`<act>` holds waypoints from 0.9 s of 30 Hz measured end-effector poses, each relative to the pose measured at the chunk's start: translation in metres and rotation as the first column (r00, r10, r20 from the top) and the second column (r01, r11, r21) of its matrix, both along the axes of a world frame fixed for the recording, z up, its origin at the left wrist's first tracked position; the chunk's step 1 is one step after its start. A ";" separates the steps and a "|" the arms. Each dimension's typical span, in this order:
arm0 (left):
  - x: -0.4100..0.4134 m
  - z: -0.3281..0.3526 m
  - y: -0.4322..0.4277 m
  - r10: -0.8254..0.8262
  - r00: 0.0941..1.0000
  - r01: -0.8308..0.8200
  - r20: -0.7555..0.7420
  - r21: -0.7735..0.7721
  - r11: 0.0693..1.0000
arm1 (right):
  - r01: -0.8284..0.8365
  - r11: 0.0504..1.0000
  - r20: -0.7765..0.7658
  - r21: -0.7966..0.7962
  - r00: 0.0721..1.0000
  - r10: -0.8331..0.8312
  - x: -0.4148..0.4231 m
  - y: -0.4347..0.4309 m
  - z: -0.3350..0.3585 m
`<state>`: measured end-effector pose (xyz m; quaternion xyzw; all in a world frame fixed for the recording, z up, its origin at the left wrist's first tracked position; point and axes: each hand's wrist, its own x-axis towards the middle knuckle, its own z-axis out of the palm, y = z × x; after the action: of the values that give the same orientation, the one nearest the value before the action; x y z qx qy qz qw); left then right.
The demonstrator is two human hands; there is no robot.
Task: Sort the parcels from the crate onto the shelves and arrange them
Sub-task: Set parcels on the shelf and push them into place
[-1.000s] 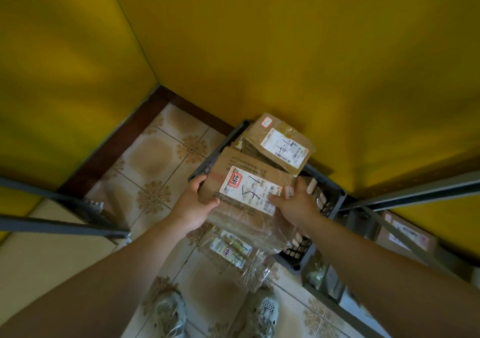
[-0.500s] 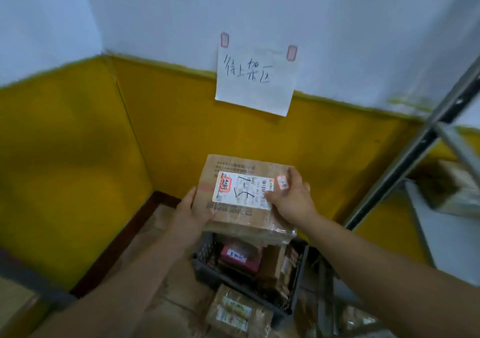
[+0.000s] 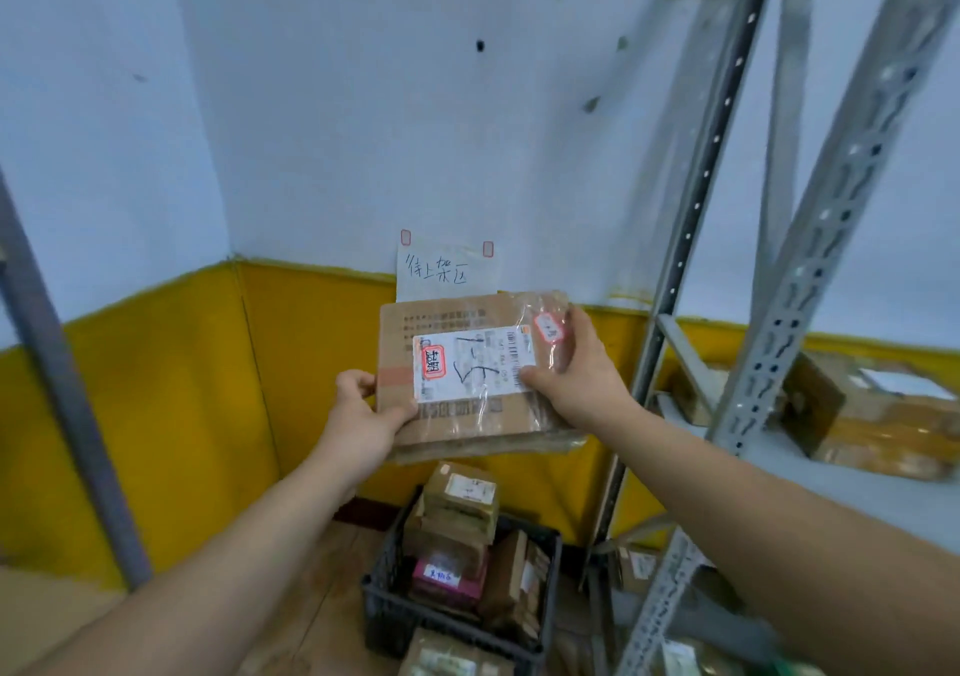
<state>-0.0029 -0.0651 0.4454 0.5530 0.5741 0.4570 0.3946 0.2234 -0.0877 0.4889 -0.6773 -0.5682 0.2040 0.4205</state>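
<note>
A flat brown cardboard parcel [image 3: 457, 415] wrapped in clear film, with a white label marked by hand, is held up in front of the wall. My left hand [image 3: 363, 421] grips its lower left corner and my right hand [image 3: 582, 379] holds its right edge, thumb on the label. Below stands the black plastic crate [image 3: 384, 602] with several brown parcels and a pink one [image 3: 449, 579] inside. The grey metal shelf [image 3: 852, 488] is at the right, with parcels [image 3: 878, 415] lying on it.
A slotted grey shelf upright [image 3: 810, 280] rises at the right, and another upright [image 3: 57, 374] stands at the left. A handwritten paper sign [image 3: 441, 270] is stuck on the wall. One more parcel [image 3: 447, 660] lies on the floor before the crate.
Both hands have lifted the parcel out of the crate up to chest height. My view has tilted up from the floor to the wall and shelf.
</note>
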 end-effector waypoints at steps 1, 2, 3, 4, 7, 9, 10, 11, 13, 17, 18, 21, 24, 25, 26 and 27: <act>0.005 0.007 -0.016 0.026 0.999 -0.026 -0.019 0.026 0.999 | 0.006 1.000 -0.008 0.009 1.000 -0.006 0.003 -0.016 0.005; 0.009 0.014 -0.032 0.046 0.998 -0.044 -0.030 0.058 0.997 | 0.013 1.000 -0.014 0.018 1.000 -0.013 0.008 -0.032 0.008; 0.015 0.020 -0.048 0.057 0.998 -0.054 -0.036 0.087 0.995 | 0.015 1.000 -0.010 0.026 1.000 -0.014 0.014 -0.048 0.010; 0.020 0.024 -0.064 0.058 0.998 -0.054 -0.039 0.113 0.992 | 0.003 0.999 -0.002 0.033 1.000 -0.003 0.020 -0.065 0.012; 0.041 0.030 -0.116 0.035 0.997 -0.026 -0.063 0.139 0.990 | -0.100 0.994 -0.019 -0.030 0.995 0.100 0.045 -0.122 0.014; 0.056 0.032 -0.150 0.043 0.993 -0.028 -0.113 0.138 0.990 | -0.168 0.978 -0.041 -0.122 0.986 0.164 0.064 -0.156 0.012; 0.063 0.034 -0.167 0.043 0.990 -0.025 -0.138 0.128 0.991 | -0.184 0.970 -0.059 -0.158 0.982 0.177 0.072 -0.172 0.013; 0.069 0.035 -0.182 0.033 0.988 -0.015 -0.151 0.115 0.993 | -0.199 0.964 -0.086 -0.178 0.979 0.186 0.080 -0.187 0.012; 0.077 0.033 -0.211 -0.012 0.989 0.024 -0.150 0.078 0.997 | -0.215 0.962 -0.101 -0.167 0.974 0.201 0.092 -0.214 0.013; 0.087 0.039 -0.249 0.022 0.995 -0.013 -0.095 0.101 0.995 | -0.147 0.987 -0.040 -0.058 0.989 0.144 0.103 -0.260 0.016; 0.087 0.045 -0.255 0.040 0.997 -0.033 -0.060 0.114 0.993 | -0.100 0.995 -0.043 -0.031 0.994 0.099 0.105 -0.272 0.017; 0.084 0.061 -0.272 -0.020 0.998 0.025 -0.061 0.092 0.995 | -0.053 0.998 -0.045 -0.032 0.998 0.052 0.108 -0.309 0.025; 0.081 0.063 -0.296 -0.107 0.984 0.116 -0.142 0.056 0.992 | -0.114 0.984 -0.116 -0.140 0.988 0.098 0.113 -0.346 0.029; 0.081 0.061 -0.306 -0.115 0.981 0.126 -0.154 0.065 0.990 | -0.122 0.975 -0.136 -0.185 0.986 0.097 0.113 -0.356 0.028; 0.081 0.057 -0.316 -0.112 0.979 0.126 -0.170 0.078 0.989 | -0.121 0.970 -0.163 -0.209 0.983 0.088 0.112 -0.366 0.026; 0.082 0.052 -0.325 -0.109 0.977 0.128 -0.185 0.095 0.987 | -0.110 0.971 -0.195 -0.212 0.978 0.069 0.112 -0.376 0.022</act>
<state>0.0791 -0.3906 0.4977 0.6456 0.5480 0.4109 0.3377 0.3352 -0.4632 0.5106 -0.6713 -0.5301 0.3473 0.3842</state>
